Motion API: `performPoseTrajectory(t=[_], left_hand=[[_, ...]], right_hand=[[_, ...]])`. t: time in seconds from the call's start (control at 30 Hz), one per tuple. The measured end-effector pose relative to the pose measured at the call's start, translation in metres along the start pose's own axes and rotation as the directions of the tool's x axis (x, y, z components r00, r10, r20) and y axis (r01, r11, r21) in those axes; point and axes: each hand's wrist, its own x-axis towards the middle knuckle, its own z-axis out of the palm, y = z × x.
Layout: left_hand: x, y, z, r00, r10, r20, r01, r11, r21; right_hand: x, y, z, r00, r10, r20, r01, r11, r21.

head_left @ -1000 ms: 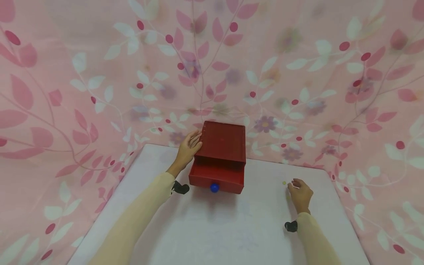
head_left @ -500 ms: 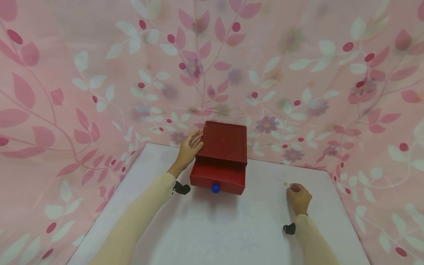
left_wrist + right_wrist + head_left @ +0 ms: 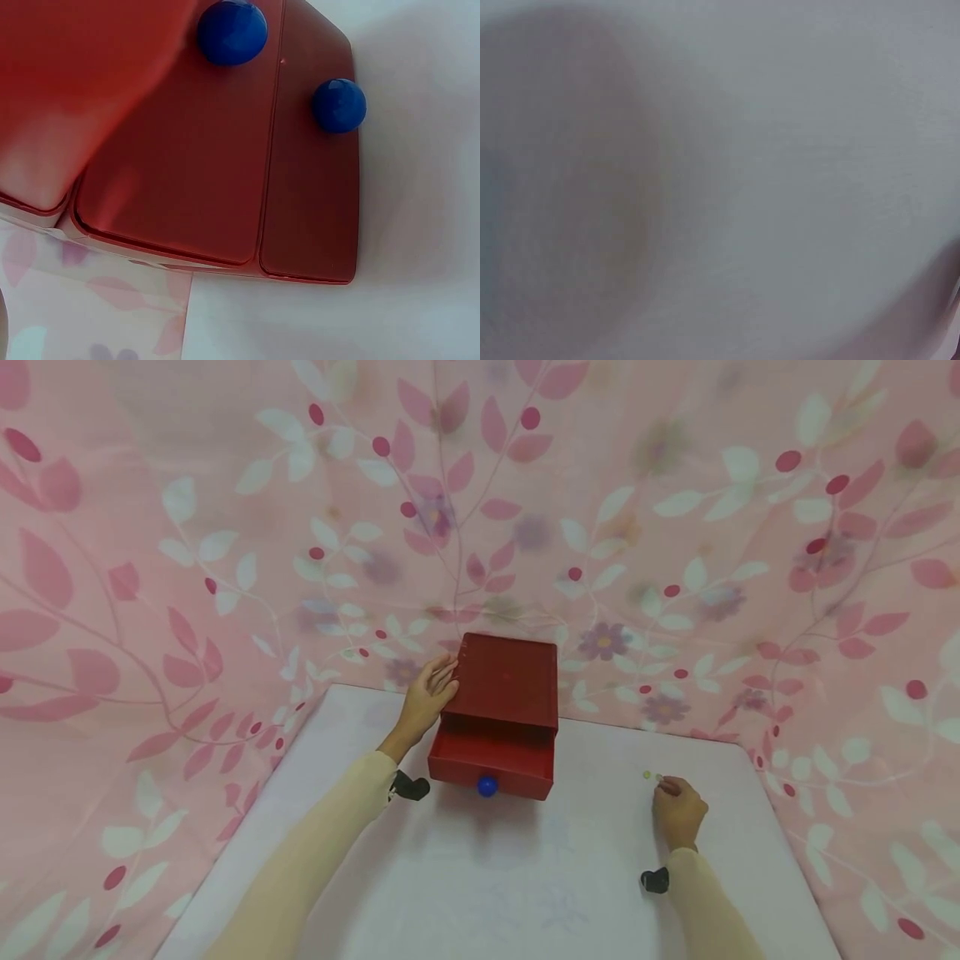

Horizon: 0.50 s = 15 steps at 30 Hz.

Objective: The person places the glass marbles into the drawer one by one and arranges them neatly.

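Right hand (image 3: 681, 812): fingers drawn together since a second ago, now apparently pinching a small pale piece (image 3: 659, 778), a yellow-green piece (image 3: 647, 774) just beyond its fingertips. Suggests the piece is gathered, not yet carried. Left hand (image 3: 424, 697) unchanged: fingers extended, touching red box (image 3: 506, 681), grasping nothing; drawer (image 3: 453, 770) out between hands. White bench (image 3: 420, 877) below; pink floral cloth (image 3: 660, 527) beyond both hands.

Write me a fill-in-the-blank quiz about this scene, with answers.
The left hand touches a cabinet coloured ____.
The knob on the open drawer is coloured ____.
Of the cabinet and the right hand, the tiny piece lies nearer the ____.
The left wrist view shows ____ knobs.

Missing words: red; blue; right hand; two
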Motion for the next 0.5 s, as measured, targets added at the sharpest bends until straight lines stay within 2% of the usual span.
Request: performPoseTrajectory(t=[0.23,0.5], left_hand=[[0.002,0.002,0.000,1.000,0.016,0.001,-0.016,1.000,0.000],[-0.001,0.003,0.000,1.000,0.003,0.003,-0.003,1.000,0.018]], right_hand=[[0.000,-0.002,-0.001,1.000,0.009,0.024,-0.009,1.000,-0.001],[0.001,0.006,-0.010,0.996,0.014,0.093,-0.012,1.000,-0.026]])
